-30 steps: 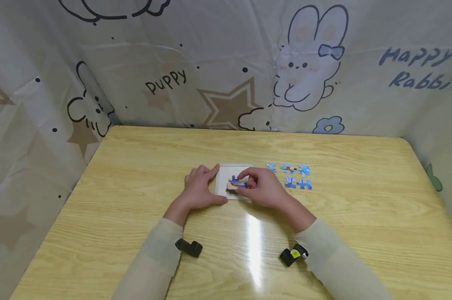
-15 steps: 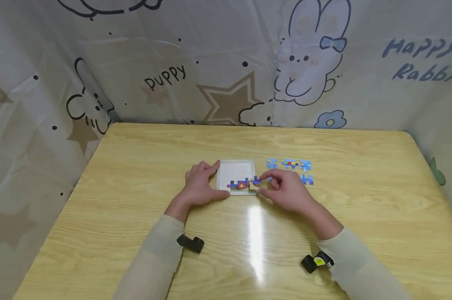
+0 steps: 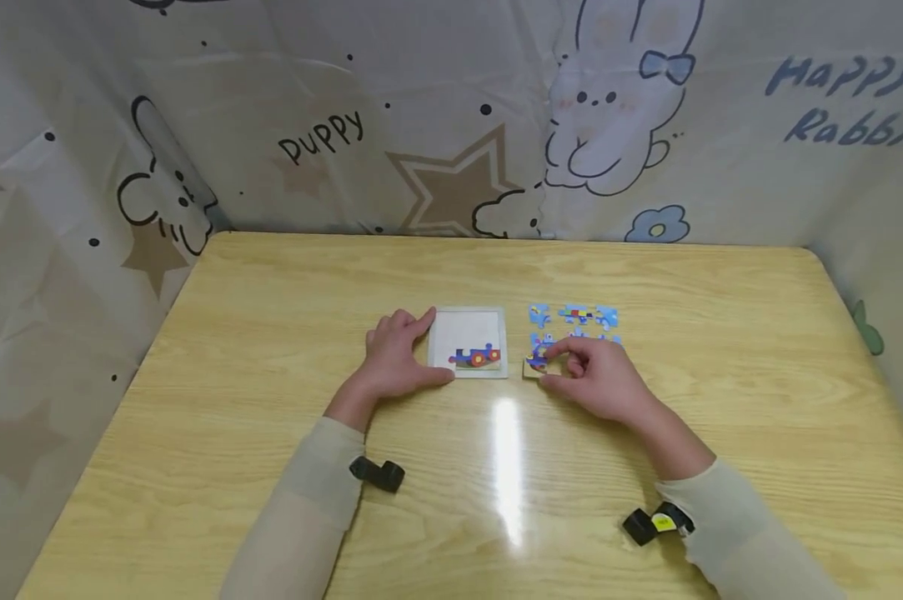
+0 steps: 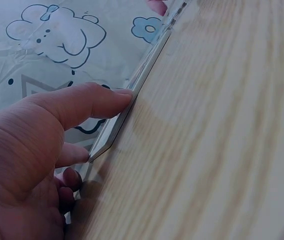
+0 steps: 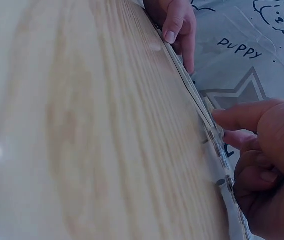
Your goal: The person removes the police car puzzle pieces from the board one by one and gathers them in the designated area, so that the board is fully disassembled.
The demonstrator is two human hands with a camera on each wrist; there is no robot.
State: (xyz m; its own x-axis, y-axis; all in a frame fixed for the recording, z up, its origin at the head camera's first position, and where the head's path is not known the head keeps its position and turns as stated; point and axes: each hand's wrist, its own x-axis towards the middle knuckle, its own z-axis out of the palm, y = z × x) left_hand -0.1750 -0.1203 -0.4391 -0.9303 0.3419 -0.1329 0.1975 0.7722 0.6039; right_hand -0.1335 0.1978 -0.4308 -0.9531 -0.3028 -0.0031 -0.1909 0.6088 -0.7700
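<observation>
A square puzzle tray [image 3: 466, 323] lies flat, with a joined strip of puzzle pieces [image 3: 478, 358] showing red wheels near its bottom edge. My left hand [image 3: 395, 357] holds the tray's left side, index finger at the upper corner and thumb on the lower edge. In the left wrist view the thumb [image 4: 107, 101] presses the tray's edge. Just right of the tray, my right hand [image 3: 601, 377] pinches a blue and yellow puzzle piece [image 3: 534, 365] between thumb and index finger. The right wrist view shows that piece only edge-on.
Several loose blue puzzle pieces [image 3: 575, 315] lie in rows right of the tray, the nearer row partly hidden by my right hand. The wooden table [image 3: 308, 292] meets a printed cloth [image 3: 436, 92] at its far edge.
My right hand has moved right from over the tray, carrying the pinched puzzle piece to the table beside the loose ones. The strip in the tray is now uncovered. My left hand stays put.
</observation>
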